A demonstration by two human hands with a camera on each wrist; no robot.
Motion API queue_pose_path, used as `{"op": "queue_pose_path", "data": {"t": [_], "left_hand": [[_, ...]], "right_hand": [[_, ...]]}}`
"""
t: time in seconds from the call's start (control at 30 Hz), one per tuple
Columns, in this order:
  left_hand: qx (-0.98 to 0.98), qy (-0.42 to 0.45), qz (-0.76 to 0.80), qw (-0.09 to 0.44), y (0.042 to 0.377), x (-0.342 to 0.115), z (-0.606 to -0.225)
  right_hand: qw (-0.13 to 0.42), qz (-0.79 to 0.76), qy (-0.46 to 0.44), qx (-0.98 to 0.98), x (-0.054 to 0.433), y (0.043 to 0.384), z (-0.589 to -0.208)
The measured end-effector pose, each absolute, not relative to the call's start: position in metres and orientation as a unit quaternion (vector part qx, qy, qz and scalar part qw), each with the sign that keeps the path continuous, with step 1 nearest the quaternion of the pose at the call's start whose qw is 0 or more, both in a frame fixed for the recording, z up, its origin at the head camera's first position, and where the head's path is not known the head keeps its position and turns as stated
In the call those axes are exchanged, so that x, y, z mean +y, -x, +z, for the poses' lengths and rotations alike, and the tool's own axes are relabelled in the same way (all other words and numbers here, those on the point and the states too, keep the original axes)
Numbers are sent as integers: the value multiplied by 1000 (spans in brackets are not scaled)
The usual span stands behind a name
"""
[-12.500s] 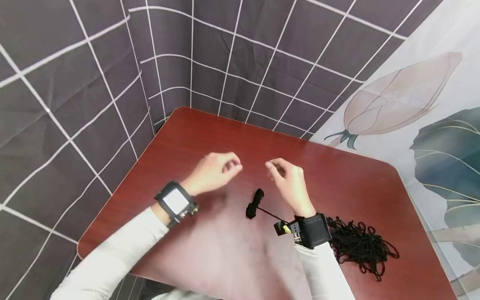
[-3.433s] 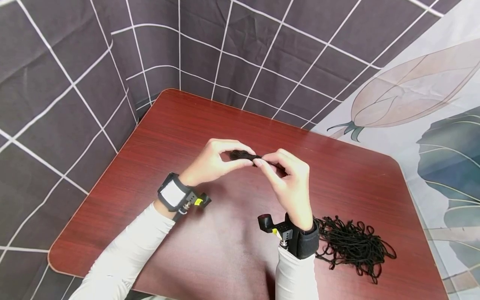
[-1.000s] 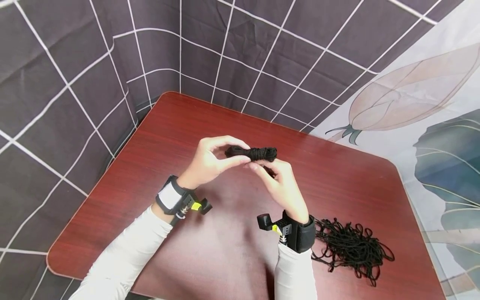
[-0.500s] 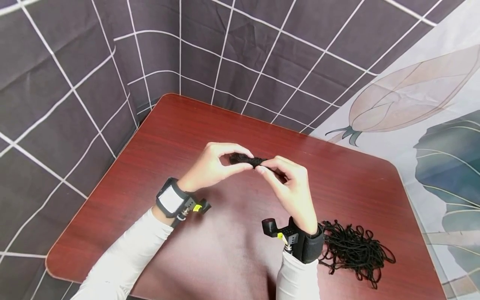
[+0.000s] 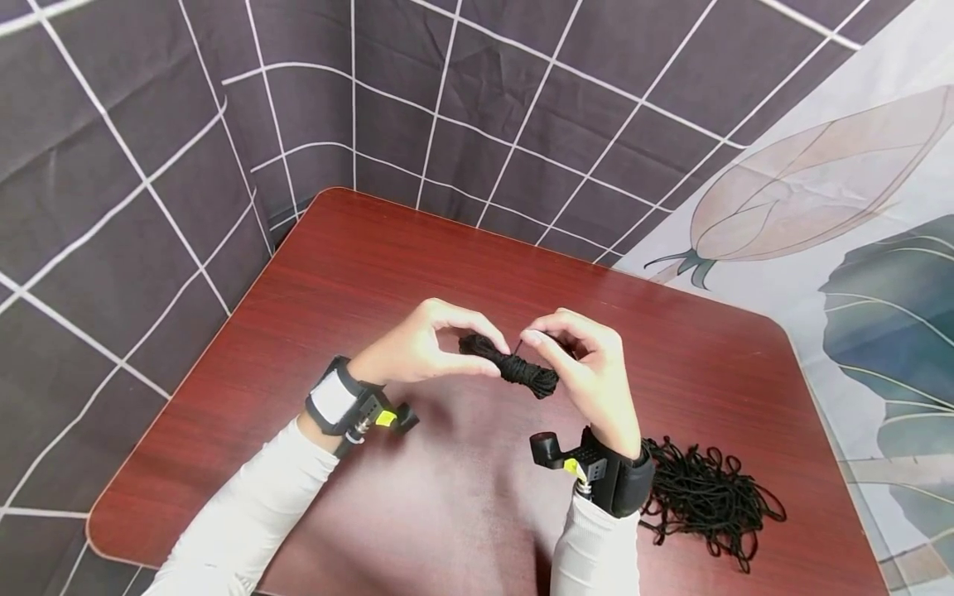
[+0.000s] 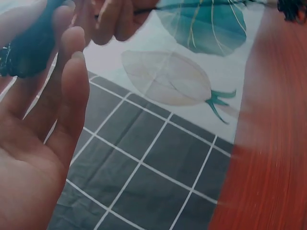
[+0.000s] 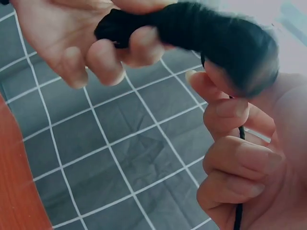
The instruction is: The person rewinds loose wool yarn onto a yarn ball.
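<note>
A small bundle of black cord [image 5: 531, 377], wound round its middle, is held above the table, its right end tilted down. My left hand [image 5: 417, 348] grips the bundle's left half between thumb and fingers. To the right, my right hand [image 5: 599, 368] pinches the strand that rises from the bundle's middle. In the right wrist view the bundle [image 7: 216, 36] is blurred, and the strand [image 7: 238, 218] runs down past the curled fingers of the right hand. The left wrist view shows the dark bundle [image 6: 29, 48] within the left hand [image 6: 38, 158].
A loose heap of black cord [image 5: 708, 501] lies on the red-brown table [image 5: 417, 497] by the right forearm. Dark gridded cloth [image 5: 402, 108] hangs behind and at the left, and a flower-printed cloth [image 5: 805, 190] at the right. Both wrists carry strapped-on cameras.
The bundle lay on the table at first; now it is in the left hand. Over the last second the right hand has swung round the bundle with the strand and sits to its upper right.
</note>
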State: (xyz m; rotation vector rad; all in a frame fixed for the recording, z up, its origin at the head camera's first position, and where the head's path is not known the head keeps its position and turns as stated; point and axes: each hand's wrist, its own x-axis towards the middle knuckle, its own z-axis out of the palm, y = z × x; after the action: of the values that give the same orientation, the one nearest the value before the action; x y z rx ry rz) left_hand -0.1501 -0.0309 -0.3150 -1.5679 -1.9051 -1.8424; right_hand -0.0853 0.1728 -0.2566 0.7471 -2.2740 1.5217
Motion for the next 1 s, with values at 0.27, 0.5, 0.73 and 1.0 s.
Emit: {"op": "queue_pose_path", "data": {"t": [0.27, 0.5, 0.73, 1.0], "left_hand": [[-558, 463, -688, -2, 146, -32, -313], [-589, 364, -717, 79, 148, -31, -308], [-644, 324, -670, 177, 136, -32, -288], [-662, 380, -626, 160, 137, -33, -288]], "right_hand": [[111, 521, -265, -804, 174, 99, -279], [136, 474, -290, -820, 167, 109, -295], [146, 435, -304, -835, 162, 103, -291], [201, 439, -285, -828, 164, 94, -279]]}}
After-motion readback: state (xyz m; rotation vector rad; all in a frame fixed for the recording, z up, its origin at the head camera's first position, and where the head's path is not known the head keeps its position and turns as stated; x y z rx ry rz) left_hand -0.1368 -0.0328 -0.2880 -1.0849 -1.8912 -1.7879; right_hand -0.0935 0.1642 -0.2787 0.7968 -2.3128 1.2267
